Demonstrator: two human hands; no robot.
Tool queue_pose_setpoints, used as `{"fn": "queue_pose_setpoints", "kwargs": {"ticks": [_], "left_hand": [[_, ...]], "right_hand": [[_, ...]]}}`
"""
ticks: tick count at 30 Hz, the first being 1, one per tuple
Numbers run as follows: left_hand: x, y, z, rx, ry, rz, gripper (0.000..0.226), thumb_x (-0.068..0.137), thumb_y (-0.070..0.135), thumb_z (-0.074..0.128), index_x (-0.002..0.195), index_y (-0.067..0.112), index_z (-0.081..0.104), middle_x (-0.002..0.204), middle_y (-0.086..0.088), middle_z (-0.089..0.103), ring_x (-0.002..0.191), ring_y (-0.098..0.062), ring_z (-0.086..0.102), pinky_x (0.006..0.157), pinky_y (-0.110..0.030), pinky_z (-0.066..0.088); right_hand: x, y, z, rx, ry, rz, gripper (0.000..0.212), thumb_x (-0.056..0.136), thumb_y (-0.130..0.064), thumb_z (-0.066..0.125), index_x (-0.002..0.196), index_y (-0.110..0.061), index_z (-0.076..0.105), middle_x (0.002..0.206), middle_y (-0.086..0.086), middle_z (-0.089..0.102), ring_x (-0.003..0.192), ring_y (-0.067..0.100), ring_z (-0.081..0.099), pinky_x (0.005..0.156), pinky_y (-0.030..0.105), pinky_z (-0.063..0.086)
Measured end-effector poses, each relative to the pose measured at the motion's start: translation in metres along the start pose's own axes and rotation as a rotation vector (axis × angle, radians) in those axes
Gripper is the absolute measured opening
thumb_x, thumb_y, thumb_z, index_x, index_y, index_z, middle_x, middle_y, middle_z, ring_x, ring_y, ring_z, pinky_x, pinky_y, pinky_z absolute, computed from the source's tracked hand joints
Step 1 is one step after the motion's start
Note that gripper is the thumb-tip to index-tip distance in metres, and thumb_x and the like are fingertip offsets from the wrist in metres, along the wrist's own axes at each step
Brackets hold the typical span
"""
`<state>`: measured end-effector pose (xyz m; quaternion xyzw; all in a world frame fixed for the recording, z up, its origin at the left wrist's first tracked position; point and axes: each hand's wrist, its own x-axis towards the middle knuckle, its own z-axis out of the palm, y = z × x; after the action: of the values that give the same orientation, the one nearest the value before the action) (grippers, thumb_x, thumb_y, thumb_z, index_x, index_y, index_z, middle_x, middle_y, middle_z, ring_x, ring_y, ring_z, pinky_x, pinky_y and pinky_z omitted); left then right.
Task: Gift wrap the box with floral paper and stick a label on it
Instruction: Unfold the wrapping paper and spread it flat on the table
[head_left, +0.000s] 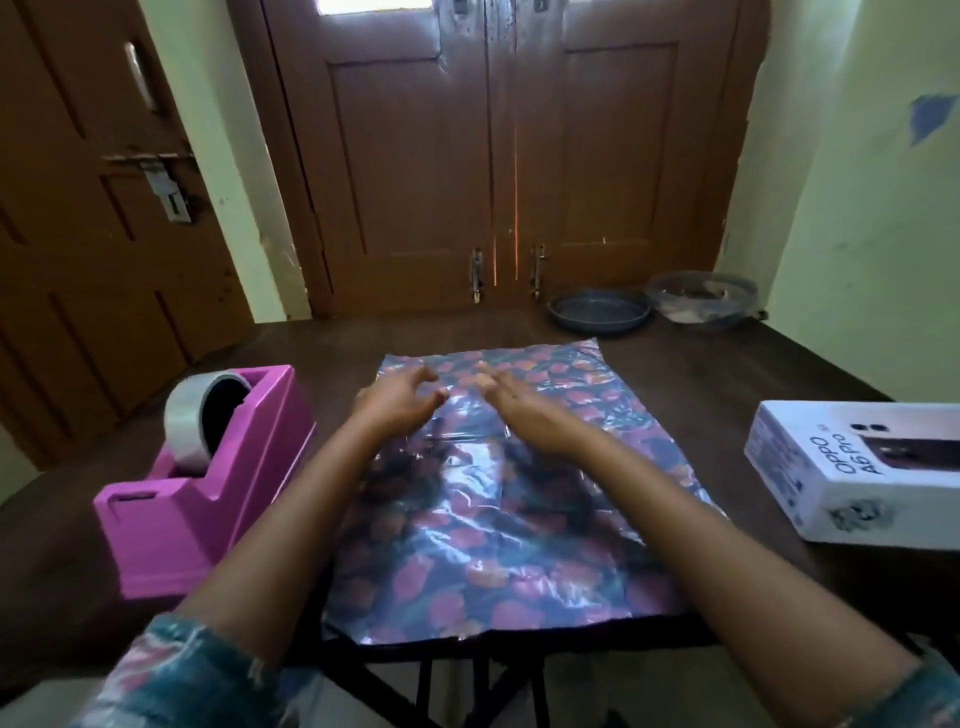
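A glossy sheet of floral paper (498, 540), dark with red and pink flowers, lies spread flat in the middle of the dark table (691, 374). Over its far half my left hand (400, 402) has loosely spread fingers and holds nothing. My right hand (524, 410) stretches beside it, fingers straight, low over the paper; whether it touches the sheet I cannot tell. The white phone box (852, 470) lies on the table at the right, apart from the paper. No label is in view.
A pink tape dispenser (208, 478) with a roll of tape (205, 415) stands to the left of the paper. A dark shallow dish (600, 314) and a clear bowl (701, 301) sit at the table's far edge, before brown wooden doors.
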<state>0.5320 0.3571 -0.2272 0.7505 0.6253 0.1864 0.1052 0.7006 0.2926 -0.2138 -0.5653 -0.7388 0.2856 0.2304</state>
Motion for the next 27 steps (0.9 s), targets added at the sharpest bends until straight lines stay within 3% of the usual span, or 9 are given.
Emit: {"fn": "queue_pose_setpoints", "kwargs": {"ticks": [3, 7, 18, 23, 27], "left_hand": [[-0.02, 0.0, 0.003, 0.201, -0.149, 0.075, 0.055, 0.096, 0.053, 0.033, 0.145, 0.029, 0.031, 0.155, -0.001, 0.023, 0.142, -0.019, 0.022, 0.115, -0.043, 0.016], [-0.033, 0.0, 0.014, 0.232, -0.298, 0.052, 0.059, 0.095, 0.059, 0.024, 0.148, 0.034, 0.018, 0.159, 0.002, 0.008, 0.146, -0.015, 0.004, 0.115, -0.048, 0.001], [-0.036, 0.001, 0.02, 0.254, -0.255, 0.068, 0.062, 0.093, 0.063, 0.022, 0.149, 0.036, 0.015, 0.159, 0.003, 0.008, 0.146, -0.015, 0.005, 0.114, -0.047, 0.0], [-0.052, 0.017, 0.009, 0.238, -0.193, 0.055, 0.062, 0.096, 0.058, 0.018, 0.15, 0.029, 0.014, 0.158, 0.0, 0.008, 0.145, -0.015, 0.008, 0.115, -0.045, -0.001], [-0.066, 0.02, 0.009, 0.236, -0.241, 0.042, 0.062, 0.095, 0.059, 0.017, 0.15, 0.029, 0.012, 0.158, 0.001, 0.007, 0.145, -0.016, 0.007, 0.115, -0.044, 0.001]], "right_hand": [[-0.012, 0.023, -0.013, -0.382, 0.007, 0.115, 0.06, 0.097, -0.053, 0.019, 0.149, -0.026, 0.012, 0.157, 0.004, 0.002, 0.145, 0.02, -0.001, 0.115, 0.037, -0.002], [-0.038, 0.053, -0.013, -0.537, -0.051, 0.274, 0.065, 0.093, -0.06, 0.019, 0.149, -0.03, 0.007, 0.157, 0.005, -0.004, 0.145, 0.024, -0.005, 0.114, 0.043, -0.002], [-0.037, 0.063, -0.006, -0.531, 0.043, 0.334, 0.065, 0.093, -0.06, 0.02, 0.149, -0.028, 0.008, 0.157, 0.006, -0.002, 0.145, 0.026, -0.002, 0.115, 0.045, -0.003], [-0.035, 0.062, -0.017, -0.329, 0.115, 0.303, 0.067, 0.093, -0.061, 0.018, 0.148, -0.023, 0.019, 0.157, 0.004, 0.012, 0.144, 0.023, 0.008, 0.116, 0.045, 0.006], [-0.058, 0.061, -0.022, -0.434, 0.109, 0.267, 0.065, 0.094, -0.058, 0.017, 0.149, -0.022, 0.016, 0.157, 0.007, 0.007, 0.145, 0.021, 0.003, 0.115, 0.04, -0.001]]}}
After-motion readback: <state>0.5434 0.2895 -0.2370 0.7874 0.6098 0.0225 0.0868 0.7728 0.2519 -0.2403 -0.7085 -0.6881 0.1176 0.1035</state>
